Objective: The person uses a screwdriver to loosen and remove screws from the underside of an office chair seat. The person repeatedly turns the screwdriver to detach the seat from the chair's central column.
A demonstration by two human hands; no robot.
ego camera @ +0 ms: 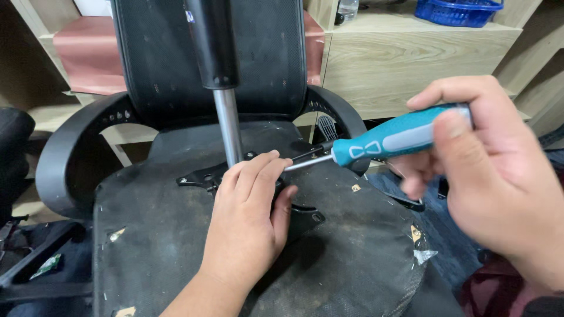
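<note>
Two bare hands at work on an upturned black office chair [176, 246], its dusty, scuffed seat underside facing up and its mesh backrest [158, 53] standing behind. Left hand [249, 223]: laid palm-down on the black metal mounting plate [197, 179] at the centre of the seat underside, fingers bent and close together, fingertips [267, 161] touching the screwdriver's steel shaft just beside the chrome gas-lift column [229, 126]; whether they pinch anything beneath cannot be told. Right hand [493, 176]: closed round the handle of a teal-and-grey screwdriver [390, 138], thumb on top, fingers curled under. Screwdriver lies nearly level, tilted slightly down to the left, its tip hidden under the left fingers at the plate. Column rises upright from the plate into a black sleeve [211, 41]. Two curved black armrests [70, 152] flank the backrest. Seat fabric shows torn patches with pale scraps near its right edge. Background: light wooden shelving [411, 53], a blue plastic basket [458, 12] on top at upper right, a reddish-brown sheet [85, 56] on a shelf at left.
</note>
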